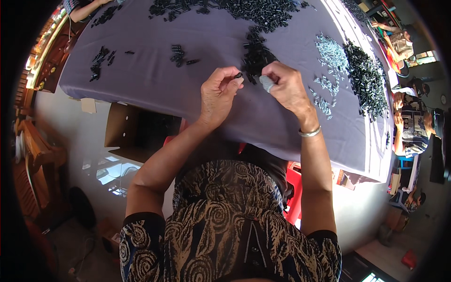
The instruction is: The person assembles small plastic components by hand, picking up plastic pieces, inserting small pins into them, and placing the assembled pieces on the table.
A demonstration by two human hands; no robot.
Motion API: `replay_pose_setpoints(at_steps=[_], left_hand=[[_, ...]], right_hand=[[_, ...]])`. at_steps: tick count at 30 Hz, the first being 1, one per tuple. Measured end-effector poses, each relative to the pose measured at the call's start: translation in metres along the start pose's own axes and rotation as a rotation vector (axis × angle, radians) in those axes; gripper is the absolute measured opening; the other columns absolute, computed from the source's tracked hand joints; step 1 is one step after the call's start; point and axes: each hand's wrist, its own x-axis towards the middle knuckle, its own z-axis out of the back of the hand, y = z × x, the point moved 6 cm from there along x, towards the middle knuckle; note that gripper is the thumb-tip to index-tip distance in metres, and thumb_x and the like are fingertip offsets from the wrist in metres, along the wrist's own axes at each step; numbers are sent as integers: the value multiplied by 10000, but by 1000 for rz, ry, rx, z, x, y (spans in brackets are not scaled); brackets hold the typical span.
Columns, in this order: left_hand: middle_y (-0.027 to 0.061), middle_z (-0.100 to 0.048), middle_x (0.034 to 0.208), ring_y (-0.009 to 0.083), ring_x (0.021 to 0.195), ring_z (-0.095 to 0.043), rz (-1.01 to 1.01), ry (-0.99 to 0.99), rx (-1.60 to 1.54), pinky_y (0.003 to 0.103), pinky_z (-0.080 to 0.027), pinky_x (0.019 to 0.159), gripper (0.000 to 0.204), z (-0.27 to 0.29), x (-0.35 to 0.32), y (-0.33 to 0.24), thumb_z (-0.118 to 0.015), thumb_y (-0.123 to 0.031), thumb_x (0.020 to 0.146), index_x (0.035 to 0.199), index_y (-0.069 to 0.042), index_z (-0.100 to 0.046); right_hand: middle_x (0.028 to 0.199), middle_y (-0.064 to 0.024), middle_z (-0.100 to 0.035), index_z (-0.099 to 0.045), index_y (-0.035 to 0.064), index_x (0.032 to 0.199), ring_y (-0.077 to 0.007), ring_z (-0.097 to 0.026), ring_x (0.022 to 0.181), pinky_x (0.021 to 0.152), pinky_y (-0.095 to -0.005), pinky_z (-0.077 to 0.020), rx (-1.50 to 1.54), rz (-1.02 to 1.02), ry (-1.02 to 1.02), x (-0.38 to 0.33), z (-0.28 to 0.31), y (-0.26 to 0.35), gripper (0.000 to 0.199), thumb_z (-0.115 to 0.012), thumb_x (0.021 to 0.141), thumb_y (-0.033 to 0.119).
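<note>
The small black piece [238, 75] sits pinched in your left hand [217, 94] fingers, pointing right toward your right hand [286, 87], whose fingers grip a pale piece [267, 83] just beside.

head-worn fisheye, looking down, close

A small assembly workshop: cloth-covered table [141, 70] heaped with black parts [366, 77] and screws [331, 51].
</note>
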Motion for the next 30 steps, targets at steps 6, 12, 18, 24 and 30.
replay_pose_setpoints(at_steps=[6, 12, 18, 24, 30], left_hand=[[32, -558, 896, 92, 754, -584, -19, 169, 10, 213, -488, 672, 151, -22, -12, -18, -605, 48, 837, 984, 28, -575], [19, -580, 916, 90, 754, -605, -30, 239, 24, 204, -469, 602, 164, -32, -18, -11, -608, 17, 849, 1008, -21, -591], [16, -580, 915, 87, 754, -604, 20, 240, 48, 204, -468, 612, 156, -33, -22, -8, -612, 4, 852, 1004, -29, -596], [16, -581, 917, 88, 752, -604, 13, 250, 47, 204, -464, 609, 146, -35, -22, -6, -619, -3, 850, 992, -28, -597], [15, -584, 914, 83, 745, -600, 17, 241, 52, 197, -461, 605, 139, -33, -23, -6, -628, -12, 847, 982, -29, -601]], right_hand=[[810, -24, -609, -594, 15, 906, -77, -560, 700, 625, -205, -452, 994, -112, 25, -26, -3, -17, 73, -626, 843, 32], [883, -54, -606, -597, 5, 1031, -96, -543, 697, 611, -219, -444, 1392, -180, 123, -41, -15, -18, 198, -625, 851, 82], [869, -45, -592, -598, -1, 1085, -91, -535, 717, 616, -219, -445, 1363, -210, 99, -47, -18, -22, 233, -599, 863, 70], [864, -40, -590, -607, 20, 1052, -79, -530, 712, 619, -209, -452, 1146, -207, 21, -48, -16, -29, 192, -572, 863, 21], [908, -40, -614, -630, 29, 987, -87, -551, 716, 633, -215, -473, 1043, -208, -77, -49, -15, -34, 159, -561, 857, -29]])
